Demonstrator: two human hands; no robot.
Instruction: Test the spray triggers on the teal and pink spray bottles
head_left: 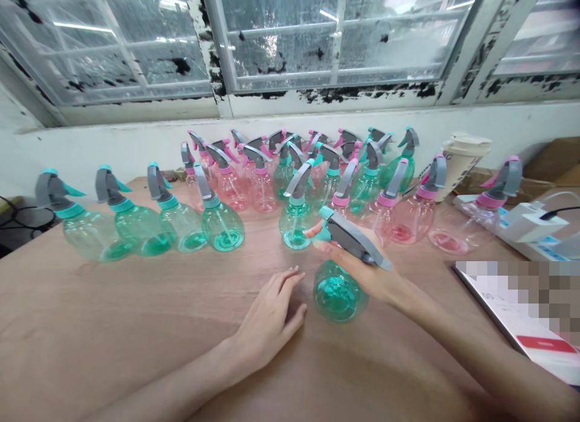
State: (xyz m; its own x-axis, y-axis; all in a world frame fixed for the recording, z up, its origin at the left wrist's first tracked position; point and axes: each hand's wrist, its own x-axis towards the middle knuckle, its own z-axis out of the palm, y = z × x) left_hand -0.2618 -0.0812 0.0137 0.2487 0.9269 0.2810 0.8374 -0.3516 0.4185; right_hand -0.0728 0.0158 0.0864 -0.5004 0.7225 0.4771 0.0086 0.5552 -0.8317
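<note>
My right hand is wrapped round the neck of a green spray bottle with a grey and teal trigger head. The bottle is tilted, its base showing towards me. My left hand lies low over the wooden table with its fingers stretched out, just left of that bottle and holding nothing. Beyond my hands another green spray bottle stands upright. A row of green bottles is at the left, and pink spray bottles stand at the right.
More pink bottles and green ones crowd the back of the wooden table. A paper cup stands back right, near a white power strip with plugs. A phone or tablet lies at the right edge. Windows rise behind.
</note>
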